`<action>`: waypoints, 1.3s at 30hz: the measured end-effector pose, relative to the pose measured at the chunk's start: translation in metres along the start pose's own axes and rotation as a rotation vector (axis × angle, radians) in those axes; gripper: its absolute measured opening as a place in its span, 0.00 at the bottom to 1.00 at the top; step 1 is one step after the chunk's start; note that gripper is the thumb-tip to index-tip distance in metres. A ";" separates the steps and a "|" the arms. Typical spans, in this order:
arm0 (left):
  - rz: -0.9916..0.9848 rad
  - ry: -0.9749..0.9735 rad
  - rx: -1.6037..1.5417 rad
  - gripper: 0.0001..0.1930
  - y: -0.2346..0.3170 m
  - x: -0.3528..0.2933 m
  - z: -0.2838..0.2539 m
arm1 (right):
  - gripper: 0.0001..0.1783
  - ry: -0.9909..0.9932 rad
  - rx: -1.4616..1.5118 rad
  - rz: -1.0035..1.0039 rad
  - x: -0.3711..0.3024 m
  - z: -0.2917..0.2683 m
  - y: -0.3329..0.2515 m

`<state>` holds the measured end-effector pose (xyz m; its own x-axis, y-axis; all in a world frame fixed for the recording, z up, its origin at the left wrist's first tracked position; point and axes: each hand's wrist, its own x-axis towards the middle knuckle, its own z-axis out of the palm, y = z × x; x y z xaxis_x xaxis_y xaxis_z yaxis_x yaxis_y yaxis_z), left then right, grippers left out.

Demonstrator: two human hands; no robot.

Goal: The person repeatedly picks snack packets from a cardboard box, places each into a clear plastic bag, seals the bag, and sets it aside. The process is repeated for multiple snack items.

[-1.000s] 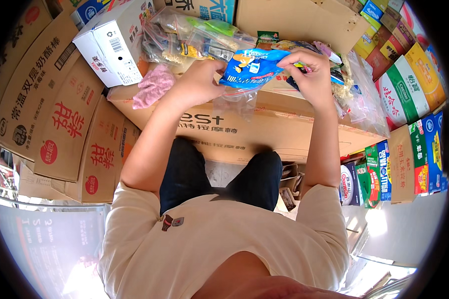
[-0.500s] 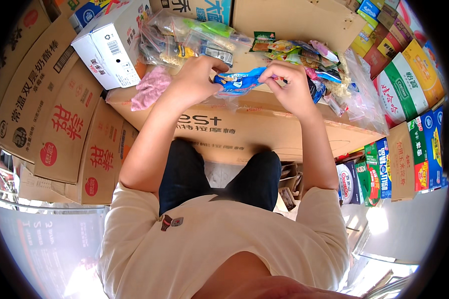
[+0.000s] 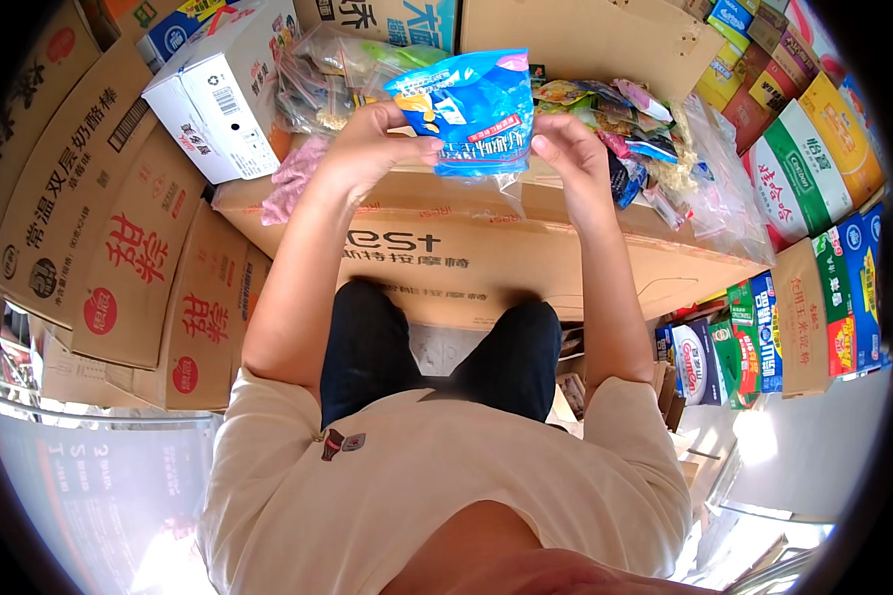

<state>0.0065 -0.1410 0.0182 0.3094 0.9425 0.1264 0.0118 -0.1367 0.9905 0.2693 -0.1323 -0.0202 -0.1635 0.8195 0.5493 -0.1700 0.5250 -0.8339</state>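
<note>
a crumpled pink cloth (image 3: 293,183) lies on the left of the large brown cardboard box (image 3: 526,253). the left hand (image 3: 375,144) has its grip pinching the left edge of a shiny blue plastic pouch (image 3: 478,111), raised over the box's middle; the right hand's (image 3: 574,154) grip pinches its right edge. farther right lie small multicoloured plastic packets (image 3: 615,111).

We identify white characters on the blue bag (image 3: 461,104), below a small red label (image 3: 500,126). We note black lettering across the front of the large carton (image 3: 556,263). On the brown carton (image 3: 139,243) at left, we see large red characters and a round red emblem (image 3: 100,310). We locate a barcode (image 3: 226,98) on the white box (image 3: 253,84), and white lettering on the green band (image 3: 800,177) of a box at right.
</note>
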 end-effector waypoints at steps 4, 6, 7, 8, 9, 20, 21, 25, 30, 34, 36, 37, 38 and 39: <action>0.010 0.026 -0.044 0.14 -0.005 0.002 -0.003 | 0.06 -0.021 -0.001 0.093 -0.007 -0.004 0.010; 0.012 0.009 -0.039 0.14 -0.007 0.002 -0.004 | 0.05 -0.030 0.029 0.094 -0.008 -0.004 0.015; 0.007 -0.008 -0.025 0.14 -0.008 0.002 -0.006 | 0.05 -0.035 0.044 0.094 -0.008 -0.005 0.017; 0.002 -0.024 -0.010 0.15 -0.008 0.001 -0.008 | 0.05 -0.040 0.034 0.078 -0.007 -0.006 0.017; -0.017 -0.035 0.038 0.15 -0.006 0.000 -0.008 | 0.05 -0.045 0.024 0.063 -0.007 -0.007 0.018; -0.007 -0.105 0.142 0.18 0.016 -0.012 -0.006 | 0.05 0.145 -0.326 -0.241 -0.005 0.007 -0.002; 0.022 -0.093 0.152 0.19 0.018 -0.015 -0.004 | 0.04 0.172 -0.288 -0.245 -0.004 0.010 -0.003; 0.205 -0.042 0.258 0.21 0.017 -0.021 0.000 | 0.03 0.266 -0.233 -0.252 -0.002 0.017 -0.009; 0.217 -0.050 0.063 0.23 0.020 -0.022 -0.010 | 0.02 0.285 -0.368 -0.381 0.002 0.024 -0.025; 0.515 0.003 0.221 0.23 0.021 -0.022 -0.008 | 0.02 0.266 -0.393 -0.466 0.009 0.035 -0.029; 0.417 -0.034 0.213 0.23 0.018 -0.021 -0.012 | 0.02 0.283 -0.352 -0.400 0.013 0.036 -0.022; 0.376 -0.050 0.212 0.23 0.018 -0.019 -0.014 | 0.02 0.307 -0.311 -0.418 0.015 0.039 -0.021; 0.350 -0.041 0.190 0.25 0.017 -0.016 -0.016 | 0.02 0.331 -0.270 -0.435 0.016 0.040 -0.020; 0.325 -0.032 0.168 0.27 0.014 -0.012 -0.016 | 0.03 0.304 -0.324 -0.392 0.022 0.037 -0.010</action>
<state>-0.0125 -0.1497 0.0314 0.3523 0.8321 0.4283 0.0634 -0.4778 0.8762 0.2313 -0.1279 0.0017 0.1451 0.5538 0.8199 0.1518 0.8064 -0.5716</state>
